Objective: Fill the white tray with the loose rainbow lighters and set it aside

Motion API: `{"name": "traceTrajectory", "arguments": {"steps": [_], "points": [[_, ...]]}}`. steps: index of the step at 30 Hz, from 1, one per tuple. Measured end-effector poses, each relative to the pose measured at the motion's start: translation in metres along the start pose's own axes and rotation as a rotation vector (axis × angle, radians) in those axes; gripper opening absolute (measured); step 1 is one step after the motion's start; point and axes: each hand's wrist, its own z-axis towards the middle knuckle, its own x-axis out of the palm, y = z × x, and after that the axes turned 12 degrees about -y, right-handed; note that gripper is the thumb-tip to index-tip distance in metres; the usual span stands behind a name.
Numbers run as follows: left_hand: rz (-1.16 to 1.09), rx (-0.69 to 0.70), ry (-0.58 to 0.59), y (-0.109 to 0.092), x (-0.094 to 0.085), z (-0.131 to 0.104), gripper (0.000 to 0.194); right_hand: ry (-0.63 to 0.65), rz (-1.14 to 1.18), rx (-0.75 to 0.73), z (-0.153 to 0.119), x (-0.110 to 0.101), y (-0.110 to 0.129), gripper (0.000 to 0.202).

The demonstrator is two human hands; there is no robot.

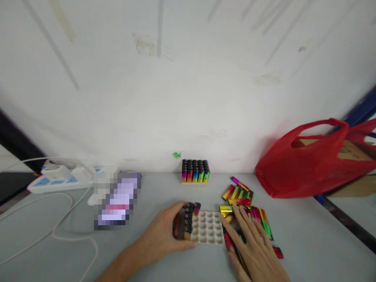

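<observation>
A white tray with rows of round holes [210, 228] lies on the table in front of me. Colourful lighters with black tops [188, 221] stand along its left side, and one more lighter [196, 208] stands in the back row. My left hand [164, 229] curls round the tray's left end, thumb at the front corner and fingers behind, partly hiding the lighters there. To the right of the tray, my right hand [252, 243] is spread over a loose pile of shiny lighters [239, 201], fingertips touching them. What lies under its palm is hidden.
A full block of upright lighters [195, 171] stands by the wall. On the left are a phone with a blurred screen [119, 201], a white power strip [64, 180] and loose white cables [70, 203]. A red plastic bag [302, 168] holding a cardboard box stands at right.
</observation>
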Motion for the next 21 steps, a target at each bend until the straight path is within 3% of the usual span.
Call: {"name": "traceTrajectory", "arguments": {"steps": [3,9,12,16,21], "points": [[-0.005,-0.001,0.0,0.001,0.0,0.0,0.059,-0.016,0.025,-0.033,0.005,-0.01,-0.012,0.091],[-0.016,-0.019,-0.002,0.003,0.0,0.0,0.058,0.071,0.101,0.021,0.01,-0.027,-0.037,0.081],[-0.01,-0.032,0.005,0.002,0.0,0.0,0.058,-0.002,0.119,0.094,0.005,-0.024,-0.045,0.074],[-0.006,-0.033,-0.013,0.001,0.0,0.0,0.062,-0.119,0.058,0.217,-0.004,-0.014,-0.041,0.043],[-0.003,-0.017,-0.01,0.001,0.001,0.0,0.057,-0.104,-0.033,0.167,-0.004,-0.003,-0.026,0.019]]}}
